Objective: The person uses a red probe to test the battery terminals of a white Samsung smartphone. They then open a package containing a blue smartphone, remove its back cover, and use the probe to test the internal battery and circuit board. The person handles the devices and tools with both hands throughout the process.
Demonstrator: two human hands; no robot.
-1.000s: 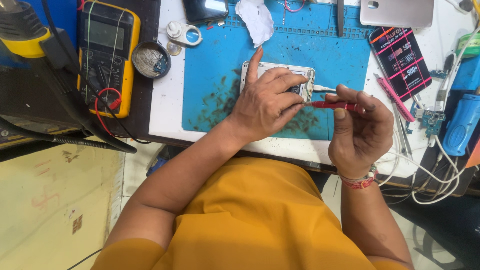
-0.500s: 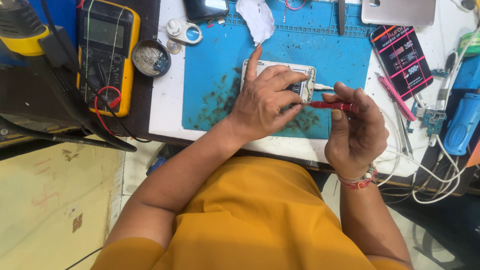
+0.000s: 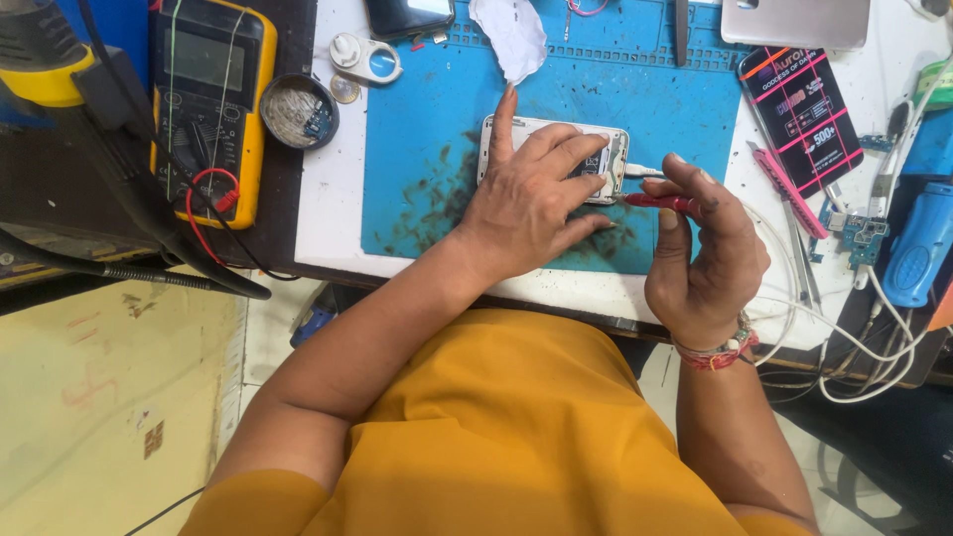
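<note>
An opened white phone (image 3: 606, 149) lies on a stained blue work mat (image 3: 417, 149). My left hand (image 3: 531, 203) lies flat over it, fingers spread, pressing it down. Its index finger points up along the phone's left edge. My right hand (image 3: 700, 253) pinches a thin red-handled screwdriver (image 3: 660, 201). The tool lies level, and its metal tip touches the phone's lower right corner. A white cable plugs into the phone's right end.
A yellow multimeter (image 3: 204, 99) with red and black leads sits at left. Nearby are a round tin (image 3: 298, 111), a white tissue (image 3: 511, 35), a dark packet (image 3: 804, 104), a pink tool (image 3: 784, 189), a blue device (image 3: 918, 248) and white cables (image 3: 854, 347).
The screwdriver has edged slightly left toward the phone's corner. My left hand stays pressed on the phone.
</note>
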